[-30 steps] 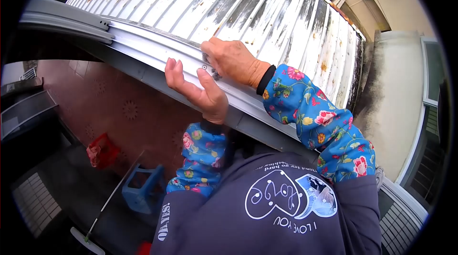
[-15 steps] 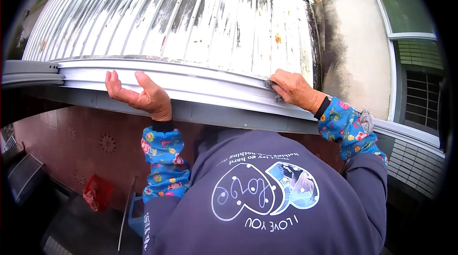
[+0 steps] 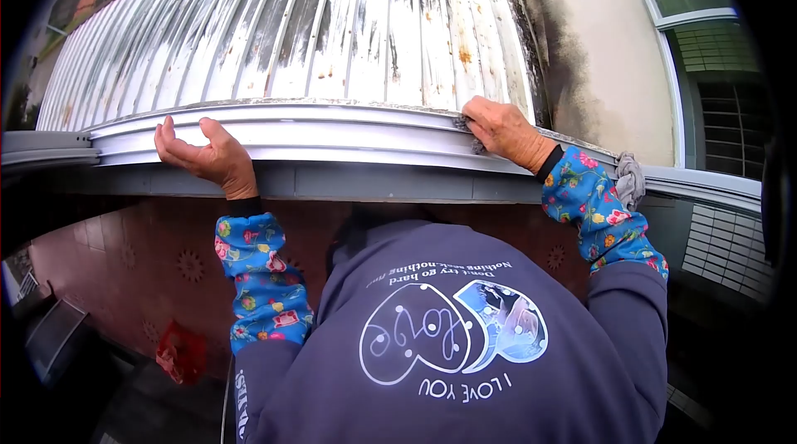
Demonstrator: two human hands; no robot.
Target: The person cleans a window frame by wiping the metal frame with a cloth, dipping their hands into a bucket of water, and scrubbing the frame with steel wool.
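Note:
My right hand (image 3: 503,130) is closed around a dark grey, wiry scouring pad (image 3: 475,146), mostly hidden under the fingers. It presses the pad to the white metal window track (image 3: 357,135). Farther left along the same track, my left hand (image 3: 207,157) is turned palm up with its fingers apart and curled a little. Nothing lies in that palm. The hand overlaps the track; whether it touches the track I cannot tell. Blue flowered sleeve covers reach up both forearms.
A ribbed, stained metal roof (image 3: 274,37) spreads beyond the track. At the right, a grey cloth (image 3: 629,181) hangs on the frame beside a stained wall (image 3: 606,62) and a window (image 3: 722,95). A red bag (image 3: 184,353) is below on the left.
The view has shifted slightly. My right hand, with the scouring pad, and my left hand both appear farther left. The grey cloth on the frame shows more fully.

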